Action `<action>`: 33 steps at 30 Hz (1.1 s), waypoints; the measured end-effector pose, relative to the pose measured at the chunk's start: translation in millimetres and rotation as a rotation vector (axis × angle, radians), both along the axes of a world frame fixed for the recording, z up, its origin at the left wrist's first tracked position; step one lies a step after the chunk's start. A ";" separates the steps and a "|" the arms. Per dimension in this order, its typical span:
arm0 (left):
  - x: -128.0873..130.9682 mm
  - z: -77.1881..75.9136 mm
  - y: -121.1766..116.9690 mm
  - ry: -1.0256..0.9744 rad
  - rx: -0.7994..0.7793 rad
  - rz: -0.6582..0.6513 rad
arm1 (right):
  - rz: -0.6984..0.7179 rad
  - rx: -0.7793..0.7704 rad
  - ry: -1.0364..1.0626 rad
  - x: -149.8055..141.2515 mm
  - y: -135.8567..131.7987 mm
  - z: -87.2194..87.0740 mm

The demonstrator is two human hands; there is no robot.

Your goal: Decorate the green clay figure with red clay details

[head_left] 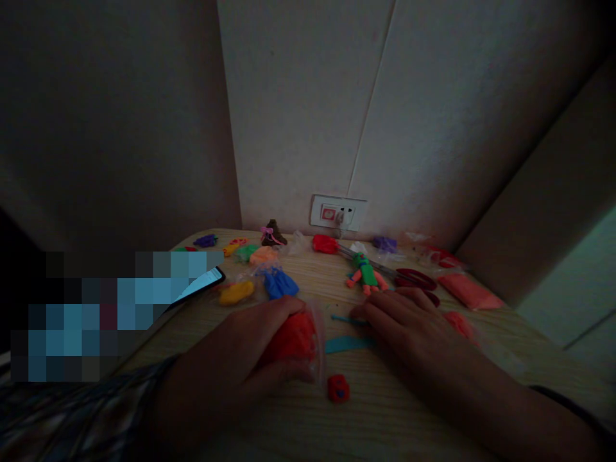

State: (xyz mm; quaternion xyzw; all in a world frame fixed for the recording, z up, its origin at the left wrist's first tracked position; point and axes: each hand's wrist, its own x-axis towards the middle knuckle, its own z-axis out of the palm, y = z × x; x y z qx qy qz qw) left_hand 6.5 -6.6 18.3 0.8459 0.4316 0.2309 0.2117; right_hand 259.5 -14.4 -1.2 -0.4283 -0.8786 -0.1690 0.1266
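My left hand [235,350] is closed round a clear zip bag of red modelling clay [293,340], its opening facing right. My right hand [409,333] lies palm down on the table with its fingers stretched out, the fingertips over the end of a thin blue clay strip [344,318]. A wider flat blue clay strip [349,344] runs toward the underside of that hand. Between the hands, nearer to me, sits a small red clay piece [339,388] with dark blue spots. Just beyond my right fingers lies a clay figure [367,273] in green and orange.
Scissors with dark red handles [416,280] lie behind my right hand, beside a bag of coral clay [469,290]. Bags of blue clay [279,283] and yellow clay [237,292] are beyond my left hand. A phone [202,285] is at left; a wall socket [338,212] is behind.
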 end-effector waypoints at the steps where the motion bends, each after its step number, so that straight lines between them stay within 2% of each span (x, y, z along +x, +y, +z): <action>1: -0.1 0.1 0.4 -0.004 -0.009 -0.002 | 0.003 -0.001 -0.002 -0.2 0.2 0.1; 7: -1.8 -2.0 3.1 -0.008 0.000 -0.052 | 0.012 -0.006 0.006 -1.2 -0.7 2.7; 15: -3.2 -8.5 2.0 -0.044 0.060 -0.033 | 0.004 -0.027 0.019 -2.2 -0.3 2.5; 23: 0.4 0.2 2.9 0.011 -0.025 0.006 | 0.001 -0.058 0.034 -0.7 -0.6 0.9; 28: -0.9 -1.0 3.3 0.019 -0.008 0.021 | -0.014 -0.111 0.047 -1.8 -1.7 6.1; 33: -2.6 -2.2 2.2 0.025 -0.016 0.004 | -0.003 -0.080 0.049 -2.5 -3.1 8.4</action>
